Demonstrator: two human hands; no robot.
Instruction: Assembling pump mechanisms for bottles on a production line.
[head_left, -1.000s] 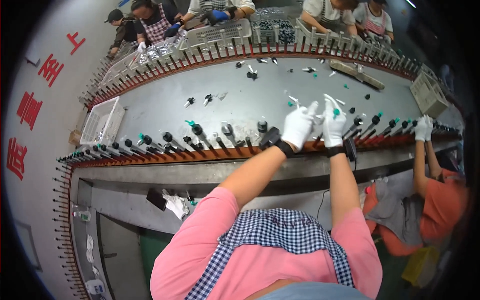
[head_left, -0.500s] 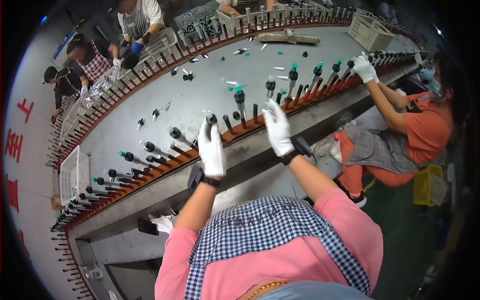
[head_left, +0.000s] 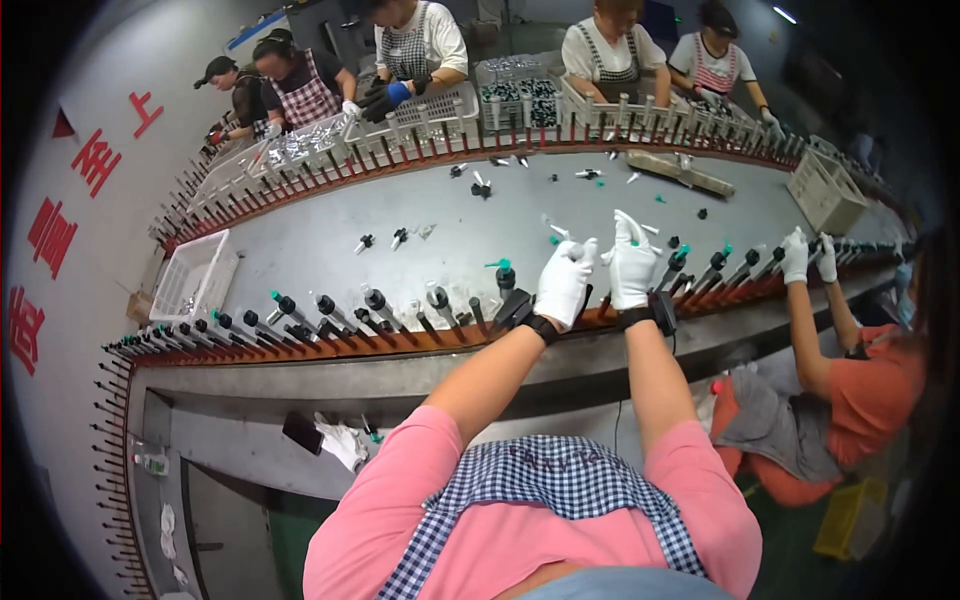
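My left hand (head_left: pixel 566 282), in a white glove, is curled closed at the near row of upright pegs; anything inside its fingers is hidden. Close to its right, my right hand (head_left: pixel 630 262), also gloved, has its fingers bent together over the row; what they grip cannot be made out. Just left of my left hand, a black-and-silver cylindrical part with a green tip (head_left: pixel 504 277) stands on a peg. Further left, more such parts (head_left: pixel 376 301) sit on pegs, and a bare dark peg (head_left: pixel 478 314) stands among them.
Loose black and white parts (head_left: pixel 481 188) lie on the grey table (head_left: pixel 330 225). A white basket (head_left: pixel 228 262) stands at the left, a cream crate (head_left: pixel 800 195) at the far right. Several co-workers line the far side; another in orange (head_left: pixel 865 375) works at the right.
My view has turned, showing more of the far side. Both hands have moved right along the pegs and come close together, their fingers going from spread to curled.
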